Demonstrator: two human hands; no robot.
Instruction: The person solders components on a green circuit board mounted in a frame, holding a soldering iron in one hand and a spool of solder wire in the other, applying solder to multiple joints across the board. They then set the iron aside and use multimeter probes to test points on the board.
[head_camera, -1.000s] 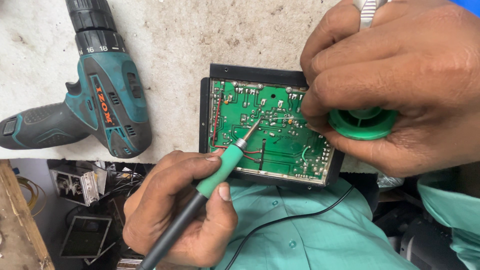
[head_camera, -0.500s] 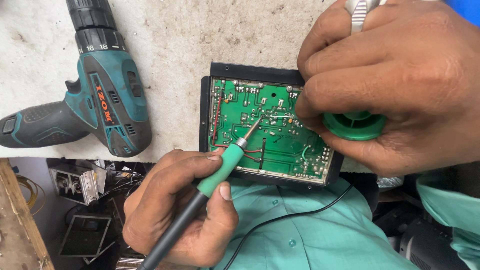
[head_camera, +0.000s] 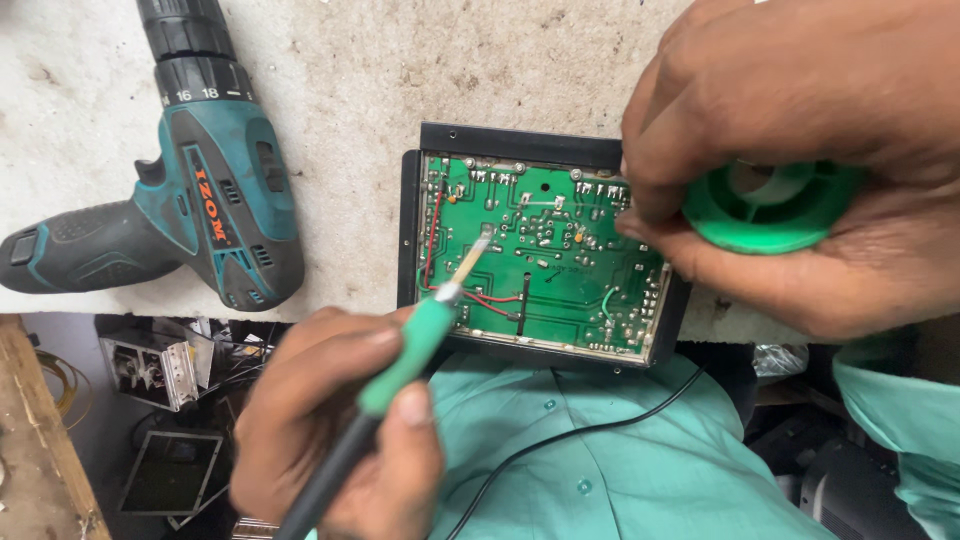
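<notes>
Left hand (head_camera: 330, 430) has its fingers closed around the green-handled soldering iron (head_camera: 400, 360), held like a pen; the tip rests on a pad near the upper middle of the green circuit board (head_camera: 545, 265). The board sits solder side up in a black housing (head_camera: 520, 145) at the near edge of the tabletop (head_camera: 380, 70), just above the person's lap.

Right hand (head_camera: 800, 150) has its fingers closed on a green solder spool (head_camera: 770, 205) over the board's right edge. No solder wire is discernible at the tip.

Step in hand, as judged: heating a joint. Next move calls for solder meeting the heated pad, with the iron steady and clear of neighbouring joints.

A teal cordless drill (head_camera: 200, 200) lies well to the left, untouched.
</notes>
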